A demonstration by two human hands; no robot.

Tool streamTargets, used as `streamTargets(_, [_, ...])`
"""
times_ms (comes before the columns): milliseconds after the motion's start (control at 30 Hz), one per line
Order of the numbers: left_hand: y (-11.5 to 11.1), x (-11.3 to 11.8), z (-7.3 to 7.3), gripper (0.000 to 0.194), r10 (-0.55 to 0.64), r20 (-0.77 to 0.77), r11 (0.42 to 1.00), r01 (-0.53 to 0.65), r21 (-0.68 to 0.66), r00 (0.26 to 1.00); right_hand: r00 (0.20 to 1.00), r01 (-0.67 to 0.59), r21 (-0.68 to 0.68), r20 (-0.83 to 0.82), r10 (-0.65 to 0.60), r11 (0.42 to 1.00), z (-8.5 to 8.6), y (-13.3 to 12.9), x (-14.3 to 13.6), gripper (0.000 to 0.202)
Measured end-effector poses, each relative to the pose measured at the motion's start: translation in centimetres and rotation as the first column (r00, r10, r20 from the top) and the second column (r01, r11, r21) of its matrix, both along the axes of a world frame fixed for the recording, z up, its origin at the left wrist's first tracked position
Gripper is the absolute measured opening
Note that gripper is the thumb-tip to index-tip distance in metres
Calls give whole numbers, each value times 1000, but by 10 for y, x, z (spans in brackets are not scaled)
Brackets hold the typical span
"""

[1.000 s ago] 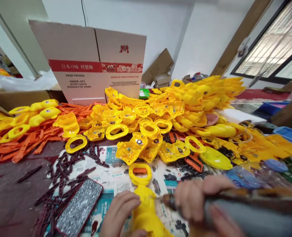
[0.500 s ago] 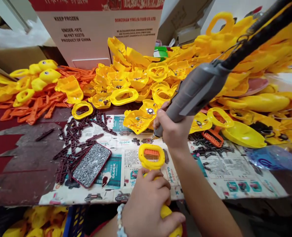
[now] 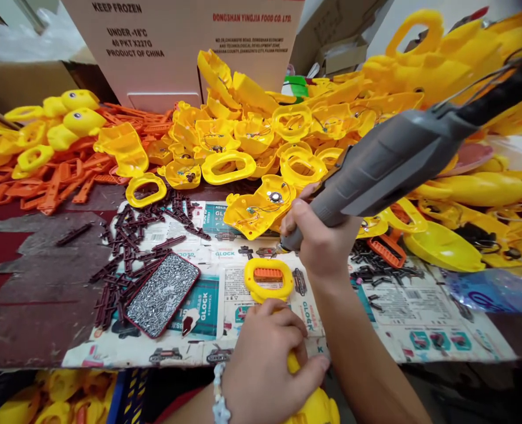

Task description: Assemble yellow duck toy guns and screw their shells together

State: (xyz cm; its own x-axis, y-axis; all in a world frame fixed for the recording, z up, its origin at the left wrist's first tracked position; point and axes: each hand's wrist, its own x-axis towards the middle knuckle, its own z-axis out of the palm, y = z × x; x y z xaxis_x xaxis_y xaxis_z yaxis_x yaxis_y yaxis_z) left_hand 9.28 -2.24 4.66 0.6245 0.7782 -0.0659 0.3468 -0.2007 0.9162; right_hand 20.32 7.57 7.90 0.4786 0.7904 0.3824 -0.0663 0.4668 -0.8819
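Note:
My left hand (image 3: 272,359), with a beaded bracelet at the wrist, is wrapped over a yellow plastic toy (image 3: 269,282) at the table's front edge. The toy's ring-shaped handle points away from me, and an orange ribbed piece shows inside the ring. My right hand (image 3: 325,241) grips a grey power screwdriver (image 3: 388,162), tilted with its tip down to the left, above the cardboard beyond the ring. Just behind the tip lies an open yellow shell (image 3: 261,206) with wires and a round metal part.
A tray of small screws (image 3: 162,294) lies left among dark brown strips (image 3: 126,247). Yellow shells (image 3: 252,135) and orange parts (image 3: 62,179) are heaped behind. Small black parts (image 3: 382,268) lie right. A bin of yellow parts (image 3: 57,400) stands below left.
The screwdriver and my right hand have shifted slightly right, and the tool's body leans lower. My left hand keeps its hold on the toy. The camera view has shifted a little.

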Motion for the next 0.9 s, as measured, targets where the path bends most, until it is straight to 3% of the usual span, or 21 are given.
streamTargets(367, [0,2,-6,26,6,2,1000,-6,6,1000,997,8,-50,-71,-12,999,5,-2,-8,21])
streamTargets(533, [-2,4,-9,28,52,44,998,-53,33,998,995,15,-46,102,-11,999,-5,-3,-8,17])
streamTargets(733, [-1,-3,-8,28,7,59,998,-11,63,998,990,13,-111,141,3,994,-20,1,-10,23])
streamTargets(900, [-2,-1,-18,26,11,39,993,-15,113,999,983,90,-42,162,-82,995,-24,-9,-18,22])
